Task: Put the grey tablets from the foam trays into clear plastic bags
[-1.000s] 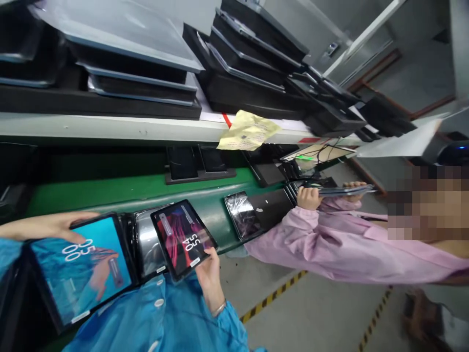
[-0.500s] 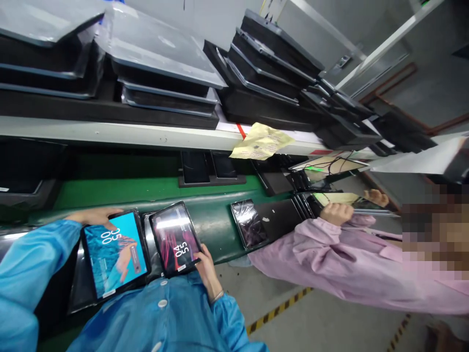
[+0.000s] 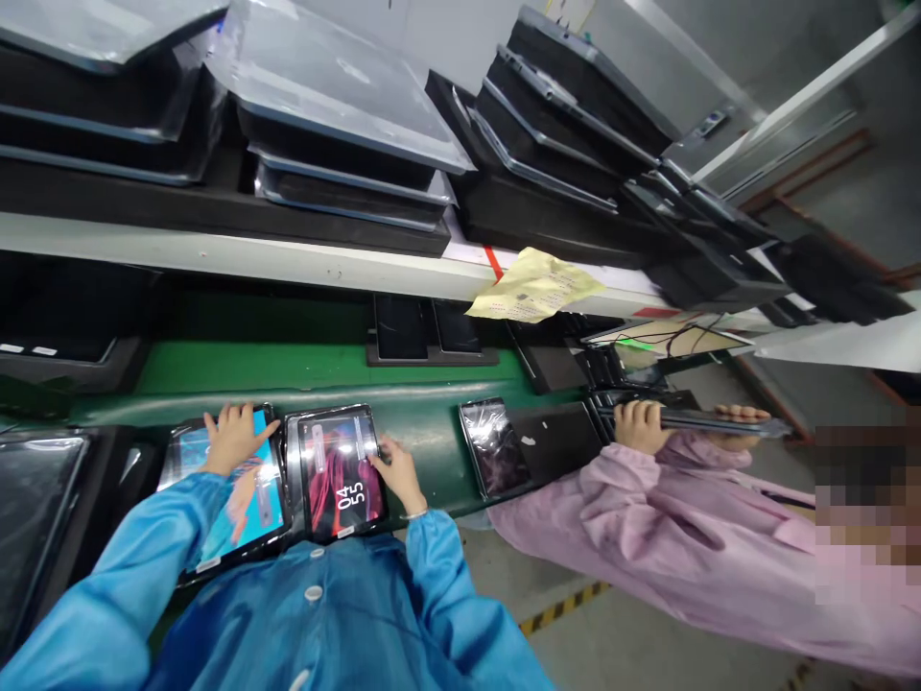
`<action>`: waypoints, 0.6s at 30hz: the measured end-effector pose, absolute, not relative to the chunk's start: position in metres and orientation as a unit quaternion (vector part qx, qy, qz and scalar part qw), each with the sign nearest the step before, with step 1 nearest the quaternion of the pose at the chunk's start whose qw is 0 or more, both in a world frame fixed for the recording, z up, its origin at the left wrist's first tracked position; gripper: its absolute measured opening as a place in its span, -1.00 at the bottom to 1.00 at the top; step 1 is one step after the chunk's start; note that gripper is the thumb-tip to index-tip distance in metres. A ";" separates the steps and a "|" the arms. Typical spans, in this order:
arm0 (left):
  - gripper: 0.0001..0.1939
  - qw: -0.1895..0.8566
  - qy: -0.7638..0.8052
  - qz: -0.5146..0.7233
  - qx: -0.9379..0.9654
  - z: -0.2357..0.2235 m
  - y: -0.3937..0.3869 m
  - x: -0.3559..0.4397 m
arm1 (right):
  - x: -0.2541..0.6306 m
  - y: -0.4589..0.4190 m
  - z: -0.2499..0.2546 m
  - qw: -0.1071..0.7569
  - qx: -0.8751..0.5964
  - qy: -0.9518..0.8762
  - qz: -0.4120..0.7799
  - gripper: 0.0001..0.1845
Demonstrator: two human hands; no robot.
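Note:
My left hand lies across the upper part of a tablet with a lit blue screen, its fingers spread. Beside it, a second tablet with a pink and black screen shows 04 55. At that tablet's right edge is my right hand, thumb and forefinger bent and slightly apart, the thumb tip at the edge. Both tablets lie close together on the green work surface in front of me. My left hand and sleeve cover part of the blue screen.
On the right, a co-worker's hands hold a thin dark device. A dark tablet in clear film lies between us. Left of me is another dark screen. A shelf above carries stacked devices and a yellow paper.
My left hand has shifted from the blue-screen tablet's left edge onto its upper part. The pink-screen tablet now lies straighter and flatter. The co-worker has raised a thin device.

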State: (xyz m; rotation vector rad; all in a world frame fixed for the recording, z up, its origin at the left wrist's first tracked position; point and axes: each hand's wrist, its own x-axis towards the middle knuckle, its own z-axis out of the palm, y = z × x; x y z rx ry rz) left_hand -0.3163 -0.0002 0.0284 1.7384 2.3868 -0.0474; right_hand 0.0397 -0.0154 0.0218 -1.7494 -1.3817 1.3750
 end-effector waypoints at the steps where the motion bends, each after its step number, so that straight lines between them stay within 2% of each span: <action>1: -0.46 0.085 0.811 -0.019 0.579 0.024 -0.001 -0.311 | 0.031 -0.007 0.018 0.275 -0.641 -0.504 0.510 -0.67; 10: -0.50 0.054 0.828 -0.008 0.558 0.012 -0.002 -0.304 | 0.000 -0.008 -0.002 0.401 -0.593 -0.423 0.554 -0.41; 15: -0.54 0.063 0.838 0.011 0.542 0.012 0.005 -0.300 | 0.003 -0.005 -0.006 0.405 -0.586 -0.418 0.564 -0.28; 18: -0.54 0.078 0.839 0.030 0.537 0.015 0.012 -0.298 | 0.004 0.000 -0.011 0.392 -0.591 -0.420 0.566 -0.27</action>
